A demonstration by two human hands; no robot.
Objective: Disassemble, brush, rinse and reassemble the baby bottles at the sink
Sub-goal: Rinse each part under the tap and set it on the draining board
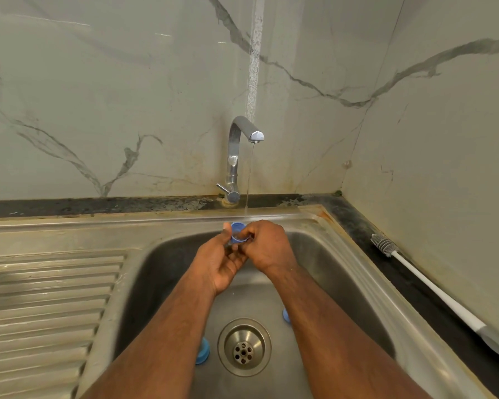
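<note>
Both hands meet over the back of the steel sink [343, 263], just below the running tap [236, 156]. Between them is a small blue bottle ring [238, 232] with a clear part inside it. My left hand [219, 263] holds it from below with curled fingers. My right hand [267, 244] pinches it from the right side. A thin stream of water falls just right of the ring onto my right hand. Two more blue bottle parts lie in the basin, one [203, 350] left of the drain and one [286, 315] partly hidden behind my right forearm.
A white long-handled bottle brush [409, 269] lies on the dark counter strip to the right of the sink. The ribbed steel draining board [46, 306] spreads to the left. The drain [244, 347] sits at the basin's middle front. Marble wall tiles stand behind and to the right.
</note>
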